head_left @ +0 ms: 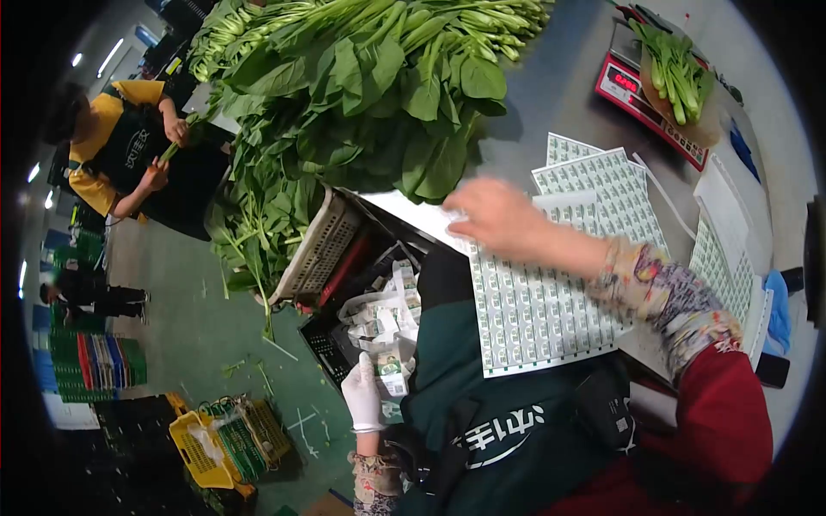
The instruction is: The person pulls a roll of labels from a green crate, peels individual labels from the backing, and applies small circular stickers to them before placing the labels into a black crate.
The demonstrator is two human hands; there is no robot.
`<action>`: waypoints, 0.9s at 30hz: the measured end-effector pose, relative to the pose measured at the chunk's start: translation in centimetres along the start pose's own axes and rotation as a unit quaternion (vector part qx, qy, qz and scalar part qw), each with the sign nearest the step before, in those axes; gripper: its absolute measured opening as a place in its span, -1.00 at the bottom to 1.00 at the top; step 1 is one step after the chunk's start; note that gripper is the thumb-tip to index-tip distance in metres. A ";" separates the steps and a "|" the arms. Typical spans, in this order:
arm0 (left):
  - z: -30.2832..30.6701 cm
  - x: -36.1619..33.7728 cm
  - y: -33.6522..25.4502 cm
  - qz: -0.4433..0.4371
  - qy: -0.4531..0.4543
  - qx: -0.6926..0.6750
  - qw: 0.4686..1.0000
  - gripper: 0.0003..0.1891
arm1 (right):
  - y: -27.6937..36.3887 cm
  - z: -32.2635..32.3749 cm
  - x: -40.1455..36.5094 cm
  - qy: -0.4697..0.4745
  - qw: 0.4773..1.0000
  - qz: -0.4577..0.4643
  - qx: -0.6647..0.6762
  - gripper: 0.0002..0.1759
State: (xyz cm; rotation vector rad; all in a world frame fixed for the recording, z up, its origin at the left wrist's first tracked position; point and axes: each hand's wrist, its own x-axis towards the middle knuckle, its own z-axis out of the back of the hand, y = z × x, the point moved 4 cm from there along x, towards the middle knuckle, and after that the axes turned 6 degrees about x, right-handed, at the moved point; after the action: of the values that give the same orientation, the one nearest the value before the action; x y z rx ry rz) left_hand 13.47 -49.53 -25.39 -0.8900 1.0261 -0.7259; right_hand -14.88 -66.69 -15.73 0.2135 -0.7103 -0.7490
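Note:
My left hand [363,397], in a white glove, is closed on a small clear packet [391,370] with a green-and-white label, above a black crate [325,348] of similar packets. My bare right hand [497,219] is smeared by motion over the top edge of a sheet of printed labels [542,301]. Its fingers point toward the leafy greens, and whether they hold anything does not show. More label sheets [602,168] lie beneath and beside it. A large heap of leafy greens [361,86] spreads over the metal table [551,95].
A red digital scale [624,82] carries a bunch of greens [675,77]. A beige crate [314,245] of greens stands beside the table. A co-worker in yellow [129,159] handles stalks. Yellow and green crates [202,447] sit on the green floor; a phone [772,370] lies at right.

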 end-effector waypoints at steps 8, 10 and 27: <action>-5.2 2.8 -5.6 -0.256 -0.156 0.413 0.860 -0.79 | -6.6 -0.8 -0.4 0.163 0.978 0.111 -0.069 -0.73; -7.9 3.2 -8.1 -0.295 -0.092 0.355 0.882 -0.71 | -5.9 -0.4 -0.4 0.173 0.976 0.129 -0.019 -0.78; -19.3 6.7 -10.7 -0.140 0.311 -0.049 0.939 -0.74 | -4.4 4.3 -3.0 0.024 0.988 0.153 0.013 -0.86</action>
State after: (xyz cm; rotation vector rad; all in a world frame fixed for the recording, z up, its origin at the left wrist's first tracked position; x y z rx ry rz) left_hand -3.12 -65.37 -23.42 -0.9235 1.5199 -1.2543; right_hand -21.66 -67.51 -15.94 0.1405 -0.6869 -0.4402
